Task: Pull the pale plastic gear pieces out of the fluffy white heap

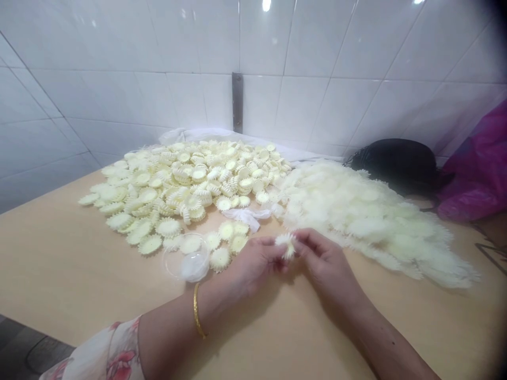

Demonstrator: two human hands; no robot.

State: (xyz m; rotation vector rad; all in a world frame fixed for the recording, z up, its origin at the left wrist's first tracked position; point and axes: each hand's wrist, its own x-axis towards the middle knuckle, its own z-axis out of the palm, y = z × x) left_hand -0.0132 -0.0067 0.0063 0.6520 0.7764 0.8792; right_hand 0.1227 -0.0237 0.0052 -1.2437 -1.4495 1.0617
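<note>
Between my two hands is a small white, frilled flower-like disc (285, 246) with a notched edge. My left hand (259, 264), below a gold bangle, pinches its left side. The fingers of my right hand (327, 261) are closed on its right side. Several pale yellow, scalloped discs (221, 258) lie on the table just left of my left hand. Near my left wrist sits a clear round container (194, 265) with something whitish in it. A scrap of white cloth or tissue (247, 216) lies beyond my hands.
A large heap of pale yellow discs (190, 179) covers the back left of the wooden table (47, 253). To the right spreads a pile of sheer, whitish scalloped pieces (368, 221). Behind it are a black rounded object (396, 163) and a magenta plastic bag (479, 169), against a tiled wall (166, 42).
</note>
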